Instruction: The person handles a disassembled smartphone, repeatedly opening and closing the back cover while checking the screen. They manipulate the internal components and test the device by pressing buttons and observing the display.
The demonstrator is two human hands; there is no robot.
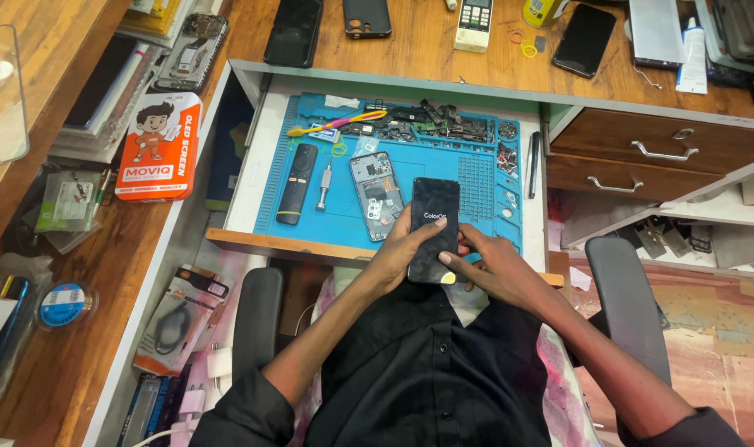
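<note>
— Smartphone [433, 225], black and lit at boot screen: where is it held?

— Above the front edge of an open drawer [244, 178], clasped in both hands. The left hand [398, 252] wraps its left edge, fingers curled onto the glass; the right hand [489, 263] grips the right edge, thumb at the lower corner.

— And around it?

— A blue repair mat [443, 178] lines the drawer. On it lie an opened phone chassis [375, 194], a black remote [297, 183], a small screwdriver [324, 185] and a yellow toothbrush [336, 125]. More phones rest on the wooden table [418, 50] beyond.
</note>
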